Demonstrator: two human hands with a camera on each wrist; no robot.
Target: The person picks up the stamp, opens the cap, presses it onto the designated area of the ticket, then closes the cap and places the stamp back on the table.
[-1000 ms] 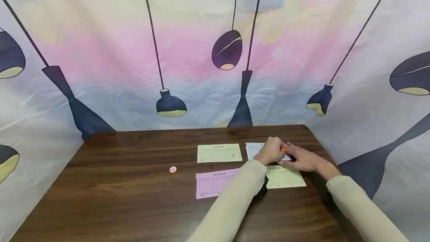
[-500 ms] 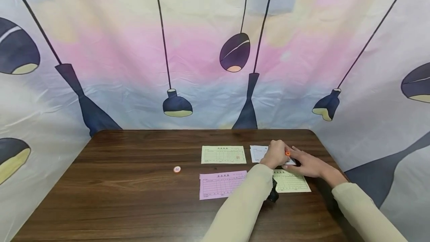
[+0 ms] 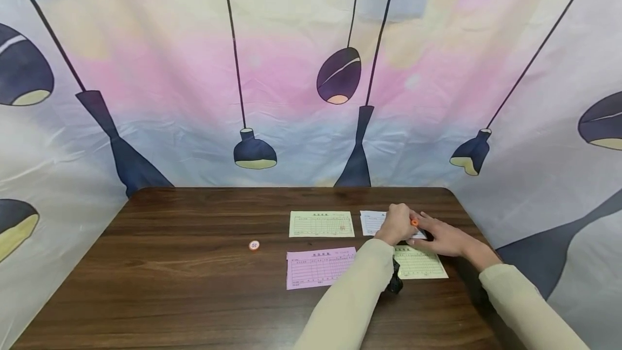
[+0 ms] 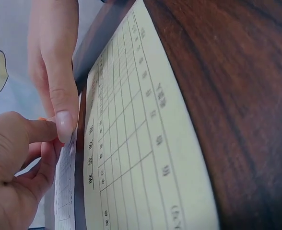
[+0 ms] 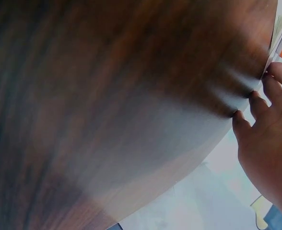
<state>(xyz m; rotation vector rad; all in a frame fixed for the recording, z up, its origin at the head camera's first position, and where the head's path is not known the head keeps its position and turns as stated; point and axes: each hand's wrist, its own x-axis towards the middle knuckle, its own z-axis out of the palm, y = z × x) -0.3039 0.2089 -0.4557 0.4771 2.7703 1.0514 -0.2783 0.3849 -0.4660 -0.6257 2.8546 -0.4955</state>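
My left hand (image 3: 396,224) pinches a small orange stamp (image 3: 414,223) over a white form slip (image 3: 373,222) at the back right of the table. Fingers and palm hide most of both. In the left wrist view the left hand (image 4: 9,163) has thumb and fingers curled together, with a bit of orange at the tips. My right hand (image 3: 447,237) lies with fingers extended on the slip's right side, its thumb tip beside the stamp. In the right wrist view its fingertips (image 5: 241,120) touch down at the tabletop and the paper edge.
A yellow slip (image 3: 420,262) lies nearest the hands, partly under the left forearm. A pink slip (image 3: 316,269) and a yellow slip (image 3: 318,224) with a red mark lie leftward. Further left is a small round red-and-white disc (image 3: 254,245). Patterned cloth hangs behind the table.
The head view has shifted slightly, moving everything in it a little right and down. Both hands stay at the white slip, with the stamp still in the left hand.
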